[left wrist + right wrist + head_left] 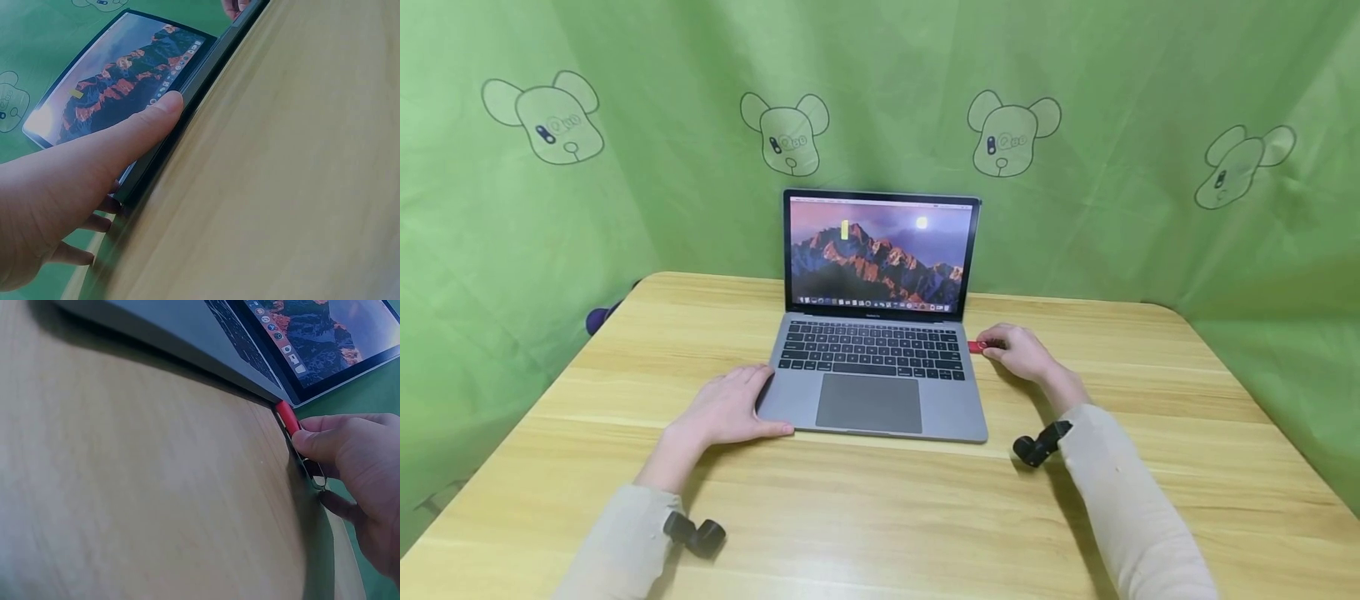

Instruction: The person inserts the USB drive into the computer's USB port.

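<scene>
An opened grey laptop [868, 400] sits on the table, its lit screen showing a mountain picture. Around its front left corner rests my left hand [727, 406]; the thumb lies along the front edge, and the other fingers touch the left side, as the left wrist view [69, 187] also shows. At the laptop's right side, my right hand [1018, 352] pinches a red USB flash drive [287, 417] between thumb and fingers. The drive's front end meets the laptop's edge; how far it sits in the port is hidden. A metal loop [319, 482] shows at its rear end.
The wood-grain table [880, 517] stretches around the laptop on every side. Behind it hangs a green curtain [895, 50] with printed mouse heads. A dark purple object [598, 320] shows beyond the table's left edge. Small black cameras [1042, 443] are strapped at both wrists.
</scene>
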Motion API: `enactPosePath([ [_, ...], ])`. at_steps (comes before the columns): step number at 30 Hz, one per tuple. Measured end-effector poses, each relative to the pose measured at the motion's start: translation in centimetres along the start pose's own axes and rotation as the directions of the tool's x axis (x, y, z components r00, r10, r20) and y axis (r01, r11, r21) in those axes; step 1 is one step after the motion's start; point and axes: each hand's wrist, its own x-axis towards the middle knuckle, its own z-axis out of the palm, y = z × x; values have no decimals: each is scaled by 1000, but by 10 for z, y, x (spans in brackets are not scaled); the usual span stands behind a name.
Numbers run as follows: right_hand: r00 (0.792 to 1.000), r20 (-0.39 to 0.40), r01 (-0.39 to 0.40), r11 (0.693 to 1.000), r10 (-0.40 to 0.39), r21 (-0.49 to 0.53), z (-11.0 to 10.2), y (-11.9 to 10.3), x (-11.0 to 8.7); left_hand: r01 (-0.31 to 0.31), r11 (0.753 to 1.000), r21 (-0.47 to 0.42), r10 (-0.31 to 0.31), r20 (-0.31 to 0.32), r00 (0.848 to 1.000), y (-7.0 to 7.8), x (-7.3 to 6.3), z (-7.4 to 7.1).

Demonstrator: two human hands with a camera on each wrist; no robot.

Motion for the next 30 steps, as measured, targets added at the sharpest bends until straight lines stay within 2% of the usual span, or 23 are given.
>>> enactPosePath([
  [17,1000,7,7,1000,-7,-5,-4,1,-2,-12,1000,8,12,-8,1000,-2,3,5],
  [30,996,-37,-75,995,77,60,-12,19,-15,-4,1000,-8,4,1,1000,-1,6,4],
])
